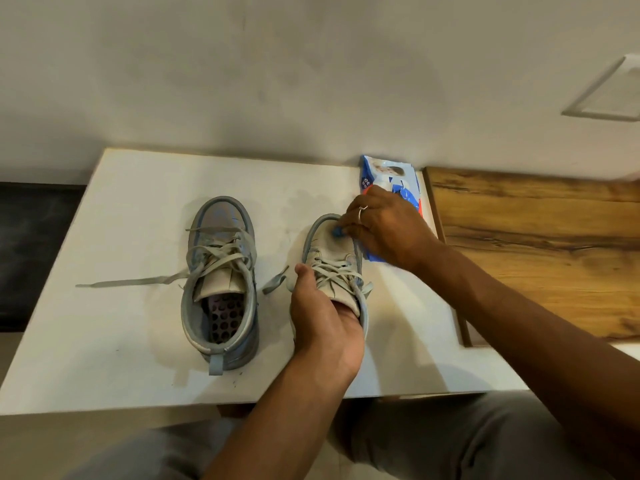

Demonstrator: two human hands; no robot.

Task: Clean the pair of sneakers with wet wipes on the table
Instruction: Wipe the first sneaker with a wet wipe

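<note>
Right grip (384, 230) pinches blue wipe (336, 232) on sneaker (330, 252) toe; left grip (325, 317) clasps its collar. Long axis runs toe-far, heel-near.

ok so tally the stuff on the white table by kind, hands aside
sneakers: 2, the loose sneaker and the held sneaker
wipes pack: 1
blue wad pinched against the held sneaker's toe: 1
total: 4

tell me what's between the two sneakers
Head view: only a loose lace end lies on the white table between the free sneaker and the held sneaker.
</note>
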